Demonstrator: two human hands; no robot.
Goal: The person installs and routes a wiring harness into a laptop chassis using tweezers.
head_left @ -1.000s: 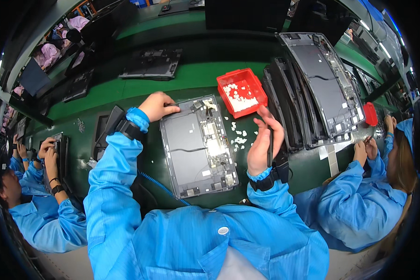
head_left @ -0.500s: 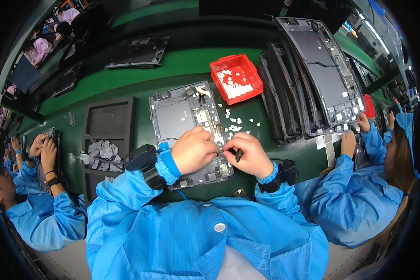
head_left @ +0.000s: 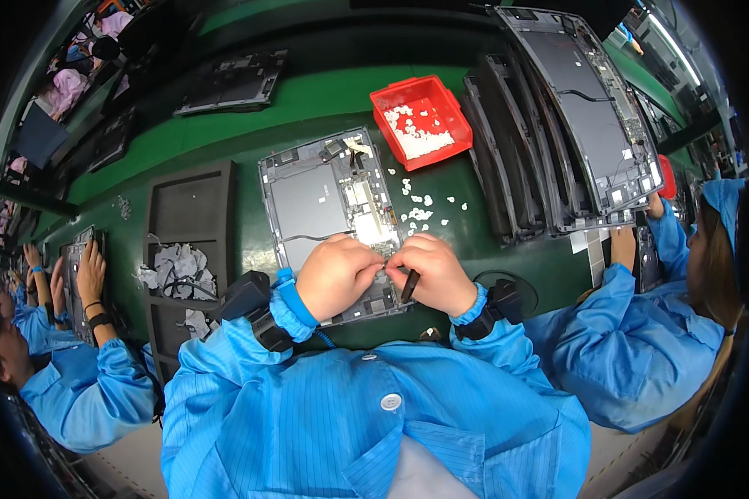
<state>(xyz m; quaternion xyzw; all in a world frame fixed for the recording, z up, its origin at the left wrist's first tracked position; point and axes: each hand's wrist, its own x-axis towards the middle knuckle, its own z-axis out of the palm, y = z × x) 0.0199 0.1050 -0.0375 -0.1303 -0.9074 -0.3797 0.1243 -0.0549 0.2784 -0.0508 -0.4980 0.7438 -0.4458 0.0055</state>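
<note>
A grey device chassis (head_left: 305, 202) lies on the bench before me, with a large flat battery panel, a black cable and circuit boards along its right side. Over its near right part, my left hand (head_left: 334, 280) has thumb and index finger pinched together; what they hold is too small to make out. Fingertip to fingertip with it, my right hand (head_left: 441, 276) is closed and grips a slim black tool (head_left: 409, 285) that slants out below the fingers. Small white pieces (head_left: 418, 214) lie scattered beside the chassis.
A red bin (head_left: 438, 156) with white pieces stands beyond the chassis. Stacked chassis (head_left: 570, 108) lean at the right. On the left, a black tray (head_left: 190, 170) holds crumpled grey scraps (head_left: 183, 268). Co-workers in blue sit on both sides, a person's hand (head_left: 91, 270) at left.
My hands have come closer together, fingertips now nearly meeting over the boards. The black tool now points more downward. The whole view has shifted slightly.
</note>
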